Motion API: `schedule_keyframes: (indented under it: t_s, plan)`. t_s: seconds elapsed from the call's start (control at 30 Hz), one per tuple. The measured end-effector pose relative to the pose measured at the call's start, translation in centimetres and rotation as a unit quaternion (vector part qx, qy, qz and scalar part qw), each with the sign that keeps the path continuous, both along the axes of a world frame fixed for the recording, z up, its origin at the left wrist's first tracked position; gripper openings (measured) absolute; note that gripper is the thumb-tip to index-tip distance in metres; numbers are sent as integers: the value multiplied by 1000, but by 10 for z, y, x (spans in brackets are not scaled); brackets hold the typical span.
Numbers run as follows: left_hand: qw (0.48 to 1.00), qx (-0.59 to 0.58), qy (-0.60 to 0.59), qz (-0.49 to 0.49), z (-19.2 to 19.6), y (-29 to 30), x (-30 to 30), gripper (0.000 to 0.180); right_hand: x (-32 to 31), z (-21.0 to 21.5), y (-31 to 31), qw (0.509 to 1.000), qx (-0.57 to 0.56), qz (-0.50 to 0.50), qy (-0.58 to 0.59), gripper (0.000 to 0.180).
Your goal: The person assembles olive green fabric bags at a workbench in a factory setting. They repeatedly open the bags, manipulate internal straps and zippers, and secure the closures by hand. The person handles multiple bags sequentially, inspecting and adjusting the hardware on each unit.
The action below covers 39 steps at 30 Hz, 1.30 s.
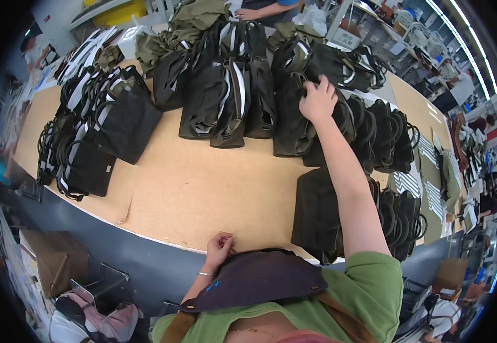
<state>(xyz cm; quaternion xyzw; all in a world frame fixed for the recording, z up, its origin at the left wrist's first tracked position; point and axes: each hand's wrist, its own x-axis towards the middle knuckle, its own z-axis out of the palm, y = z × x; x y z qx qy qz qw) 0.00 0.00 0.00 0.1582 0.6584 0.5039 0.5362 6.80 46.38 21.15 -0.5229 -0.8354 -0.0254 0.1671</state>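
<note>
My right arm stretches across the table to a row of black handbags. The right hand (319, 100), its fingers apart, hovers at or touches the top of a black handbag (290, 123) near its handles; whether it touches cannot be made out. Close to the table's near edge, in front of my body, rests my left hand (220, 247). Its fingers are curled in, with nothing visible in them. Another black handbag (319, 200) stands below my right forearm, partly hidden by it.
More black bags (128, 123) are stacked at the left of the tan table (203, 183), and others (217, 103) stand at its far middle. Olive fabric (194, 23) is heaped behind them. Across the table is another person's hand (245, 14). A brown box (54, 260) stands lower left.
</note>
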Motion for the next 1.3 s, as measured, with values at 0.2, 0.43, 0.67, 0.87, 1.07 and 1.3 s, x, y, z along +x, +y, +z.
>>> schedule_keyframes:
  t_s: [0.2, 0.43, 0.67, 0.87, 1.07, 1.3]
  plan:
    - [999, 10, 11, 35, -10, -2, 5, 16, -80, -20, 9, 967, -122, 155, 162, 62]
    - [998, 10, 50, 39, -11, -5, 8, 14, -116, -83, 27, 902, -243, 138, 329, 47]
    - [998, 14, -43, 34, -9, 7, -7, 21, -63, 23, -53, 591, -352, 256, 679, 28]
    - [959, 250, 67, 117, 77, 66, -60, 51, 14, 130, -176, 345, -413, 436, 721, 35]
    - [878, 436, 146, 134, 200, 41, -54, 94, 44, 65, -255, 402, -431, 346, 730, 33]
    - [931, 288, 224, 32, 127, 8, -20, 25, 51, -66, -309, 555, -516, 189, 624, 32]
